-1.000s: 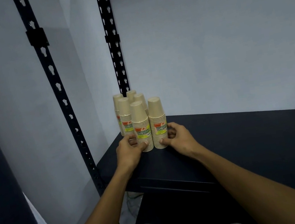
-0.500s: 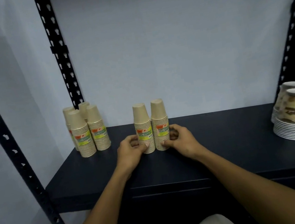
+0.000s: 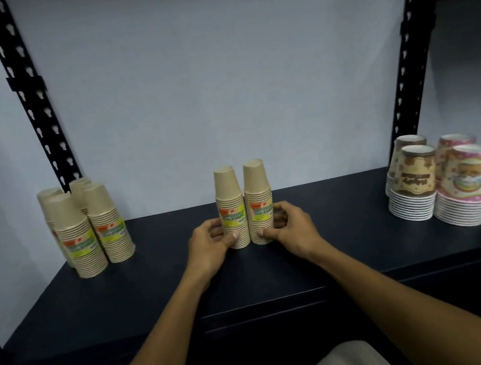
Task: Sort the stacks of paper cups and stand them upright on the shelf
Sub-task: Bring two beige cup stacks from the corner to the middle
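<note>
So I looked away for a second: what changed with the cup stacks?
The two plain stacks were slid right, away from the left group, to mid-shelf. The left hand and right hand still grip them. The left group and the printed stacks stayed put.

Left hand (image 3: 210, 240) gripping one upright stack of tan paper cups (image 3: 231, 209), right hand (image 3: 287, 225) gripping its touching twin stack (image 3: 259, 203), mid dark shelf (image 3: 162, 291). Four tan paper-cup stacks (image 3: 88, 230) far left; patterned paper-cup stacks (image 3: 439, 181) far right.
</note>
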Motion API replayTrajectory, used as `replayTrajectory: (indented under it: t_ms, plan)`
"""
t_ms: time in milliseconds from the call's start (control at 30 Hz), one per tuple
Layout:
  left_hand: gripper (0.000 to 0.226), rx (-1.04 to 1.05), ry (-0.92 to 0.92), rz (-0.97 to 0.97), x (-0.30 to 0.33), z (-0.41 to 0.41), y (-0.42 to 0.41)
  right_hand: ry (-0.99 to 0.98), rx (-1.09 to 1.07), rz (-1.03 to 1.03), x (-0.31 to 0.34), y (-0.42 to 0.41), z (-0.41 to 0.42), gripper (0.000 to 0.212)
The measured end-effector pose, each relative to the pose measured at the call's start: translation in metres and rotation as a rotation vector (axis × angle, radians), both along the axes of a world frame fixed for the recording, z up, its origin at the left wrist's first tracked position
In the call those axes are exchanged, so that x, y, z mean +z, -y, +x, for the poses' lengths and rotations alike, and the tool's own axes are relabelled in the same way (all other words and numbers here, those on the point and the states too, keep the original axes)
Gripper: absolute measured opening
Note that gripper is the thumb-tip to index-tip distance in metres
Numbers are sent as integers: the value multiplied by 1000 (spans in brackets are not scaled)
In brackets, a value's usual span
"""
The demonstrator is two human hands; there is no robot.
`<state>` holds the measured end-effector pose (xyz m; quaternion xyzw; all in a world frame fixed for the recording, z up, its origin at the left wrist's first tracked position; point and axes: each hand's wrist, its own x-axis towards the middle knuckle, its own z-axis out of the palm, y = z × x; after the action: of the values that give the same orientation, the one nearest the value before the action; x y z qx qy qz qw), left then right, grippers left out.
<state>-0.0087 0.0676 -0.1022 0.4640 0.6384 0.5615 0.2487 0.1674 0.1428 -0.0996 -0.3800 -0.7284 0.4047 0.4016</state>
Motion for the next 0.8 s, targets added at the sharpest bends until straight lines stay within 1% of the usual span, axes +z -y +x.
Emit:
replayTrajectory:
  t_ms: [400,800]
  plan:
    - [44,17,-11,9,0,0,0,45,-13,19,1,-6,-5,54]
    - [48,23,-22,-19,1,-24,-31,60,-52,32,1,-31,-28,52]
